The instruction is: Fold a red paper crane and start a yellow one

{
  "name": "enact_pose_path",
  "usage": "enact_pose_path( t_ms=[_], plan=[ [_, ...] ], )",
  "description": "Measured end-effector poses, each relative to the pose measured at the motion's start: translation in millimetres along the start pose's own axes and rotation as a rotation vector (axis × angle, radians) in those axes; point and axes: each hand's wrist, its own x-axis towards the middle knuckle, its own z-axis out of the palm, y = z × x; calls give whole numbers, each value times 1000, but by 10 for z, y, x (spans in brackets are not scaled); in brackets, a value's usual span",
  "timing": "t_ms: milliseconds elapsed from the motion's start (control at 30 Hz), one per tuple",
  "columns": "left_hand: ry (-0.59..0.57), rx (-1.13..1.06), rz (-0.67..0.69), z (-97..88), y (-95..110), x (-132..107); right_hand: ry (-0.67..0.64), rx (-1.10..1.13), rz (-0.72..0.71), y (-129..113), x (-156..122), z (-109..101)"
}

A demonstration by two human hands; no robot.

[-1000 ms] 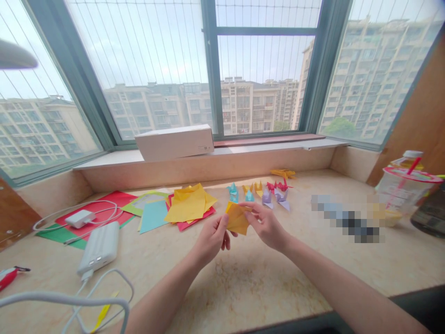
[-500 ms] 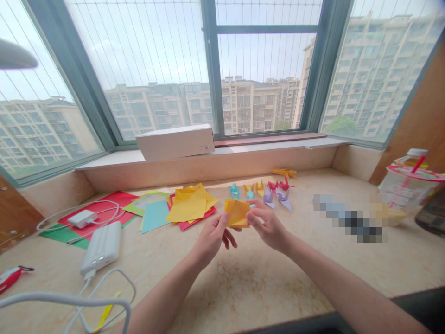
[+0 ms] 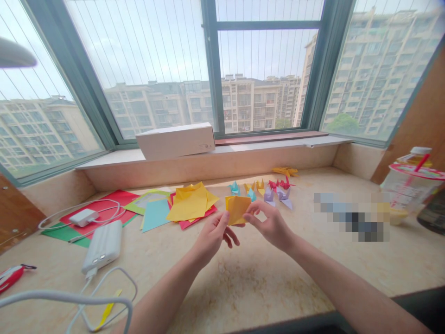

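A small folded piece of yellow origami paper [image 3: 238, 208] is held up above the counter between both hands. My left hand [image 3: 212, 233] pinches its left side, thumb in front, with the lower fingers curled loosely beneath. At its lower right edge, my right hand [image 3: 266, 221] grips the paper between thumb and fingers. Just beyond stand folded paper cranes: blue [image 3: 234, 188], yellow [image 3: 260, 186], red [image 3: 285, 183] and purple [image 3: 284, 198]. A stack of yellow paper sheets [image 3: 191, 204] lies left of the hands, over some red sheets.
To the left lie a light blue sheet [image 3: 155, 216], a red sheet [image 3: 93, 206], a white power bank [image 3: 103, 246] and looping white cables [image 3: 69, 295]. A plastic cup [image 3: 405, 190] with a red straw stands at right. A white box [image 3: 175, 141] rests on the window ledge [image 3: 264, 144].
The yellow paper's right part has shifted and now shows a broader face. My right hand's fingers have moved slightly along its edge; my left hand keeps nearly the same place.
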Motion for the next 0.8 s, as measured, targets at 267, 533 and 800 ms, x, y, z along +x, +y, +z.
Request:
enact_pose_path(
  t_ms=[267, 533, 800],
  plan=[
    [-29, -15, 86, 8, 22, -33, -46, 24, -66, 19, 5, -10],
    [-37, -7, 141, 11, -15, -19, -47, 60, -121, 38, 5, 5],
    [-41, -3, 133, 22, -23, -32, -107, 55, -126, -7, -7, 11]
  ],
)
